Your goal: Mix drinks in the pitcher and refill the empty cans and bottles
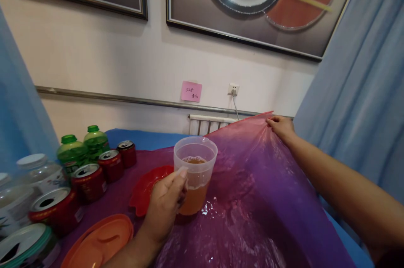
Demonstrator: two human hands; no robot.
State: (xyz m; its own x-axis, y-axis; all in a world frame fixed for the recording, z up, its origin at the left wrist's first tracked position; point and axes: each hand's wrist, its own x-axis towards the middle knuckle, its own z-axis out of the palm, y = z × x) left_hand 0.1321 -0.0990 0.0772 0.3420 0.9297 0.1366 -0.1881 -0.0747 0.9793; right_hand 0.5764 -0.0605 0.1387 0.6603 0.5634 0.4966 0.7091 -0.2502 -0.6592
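My left hand (pixel 168 200) is closed around the handle of a translucent plastic measuring jug (pixel 195 175), which stands upright with amber liquid in its lower part. Behind that hand, a red scalloped dish (pixel 143 192) is partly covered from view. At the right, my right hand (pixel 280 126) pinches the edge of a thin pink-purple plastic sheet (pixel 268 184) and holds it up off the table. Folds run down from the pinched spot, and wet, shiny patches show on the sheet near the jug.
Red cans (pixel 90 181), green bottles (pixel 96 139) and clear jars (pixel 41 175) crowd the left side. An orange plastic lid (pixel 104 238) lies in front of them. Blue curtains (pixel 356 74) hang at both sides. A metal rail (pixel 135 99) and a plugged socket (pixel 233 89) are on the wall.
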